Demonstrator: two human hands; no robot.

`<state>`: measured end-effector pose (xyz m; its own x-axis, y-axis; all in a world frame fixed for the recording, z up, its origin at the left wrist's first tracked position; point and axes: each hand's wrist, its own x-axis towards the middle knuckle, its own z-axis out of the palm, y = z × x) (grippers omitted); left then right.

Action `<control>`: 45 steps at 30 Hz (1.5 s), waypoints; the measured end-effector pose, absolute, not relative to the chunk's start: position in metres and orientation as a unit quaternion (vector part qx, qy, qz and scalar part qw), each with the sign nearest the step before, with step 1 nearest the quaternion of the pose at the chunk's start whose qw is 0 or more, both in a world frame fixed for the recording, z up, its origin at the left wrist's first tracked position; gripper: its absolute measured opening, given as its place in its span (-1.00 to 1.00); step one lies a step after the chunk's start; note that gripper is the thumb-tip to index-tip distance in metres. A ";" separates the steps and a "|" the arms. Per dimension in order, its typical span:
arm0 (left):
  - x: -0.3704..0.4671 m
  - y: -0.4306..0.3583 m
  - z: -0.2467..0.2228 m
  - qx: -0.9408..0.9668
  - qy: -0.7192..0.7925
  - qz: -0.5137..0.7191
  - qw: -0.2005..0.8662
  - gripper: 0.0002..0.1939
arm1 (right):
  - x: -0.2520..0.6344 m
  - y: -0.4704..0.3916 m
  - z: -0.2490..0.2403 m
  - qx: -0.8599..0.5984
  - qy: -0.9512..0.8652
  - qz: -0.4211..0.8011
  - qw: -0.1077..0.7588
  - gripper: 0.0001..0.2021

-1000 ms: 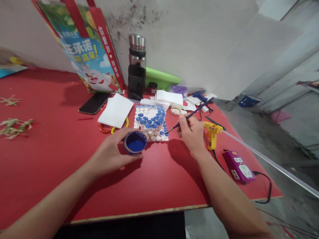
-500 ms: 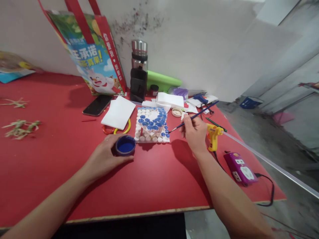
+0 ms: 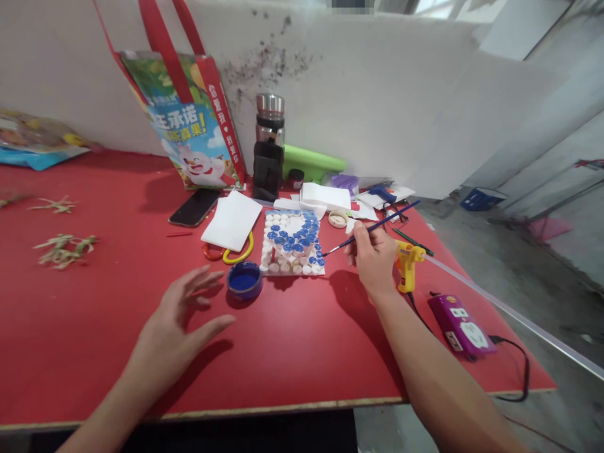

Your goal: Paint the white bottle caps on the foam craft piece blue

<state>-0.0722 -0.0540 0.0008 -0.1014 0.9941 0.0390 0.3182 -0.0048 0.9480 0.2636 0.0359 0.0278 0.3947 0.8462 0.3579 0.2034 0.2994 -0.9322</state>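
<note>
My right hand [image 3: 375, 261] pinches a thin dark-blue paintbrush [image 3: 384, 220], its tip at the right edge of a small raised craft piece [image 3: 293, 242]. White round caps or discs cover that piece, several painted blue along a curved band and its right side. A small round pot of blue paint [image 3: 244, 281] stands on the red table [image 3: 283, 352], left of the piece. Beside the pot, my left hand [image 3: 184, 321] is open, fingers spread and apart from it.
Folded white paper [image 3: 232, 220] lies over red and yellow scissor-like handles, near a phone [image 3: 195, 207]. A bottle [image 3: 268, 148] and a printed bag [image 3: 189, 119] stand behind. On the right are a yellow glue gun [image 3: 408, 264] with a long clear stick and a purple power box [image 3: 462, 327].
My left hand has let go of the paint pot and drawn back to the left with its fingers spread. The brush stays by the piece's right edge. The camera view has shifted slightly.
</note>
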 end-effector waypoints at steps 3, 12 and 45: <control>-0.074 -0.092 0.015 0.375 0.575 0.543 0.484 -0.23 | 0.265 0.039 0.024 -0.529 -0.468 0.270 0.655 -0.58; -0.063 -0.094 0.043 0.212 0.510 0.589 0.590 -0.26 | 0.261 0.039 0.024 -0.507 -0.455 0.281 0.676 -0.58; -0.059 -0.012 -0.007 0.629 0.554 0.366 0.405 0.00 | 0.266 0.045 0.017 -0.509 -0.454 0.293 0.670 -0.46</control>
<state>-0.0592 -0.0116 -0.0073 0.1195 0.9928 0.0118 0.4002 -0.0590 0.9145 0.2657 0.0451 0.0167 0.4158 0.8548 0.3104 0.0695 0.3104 -0.9481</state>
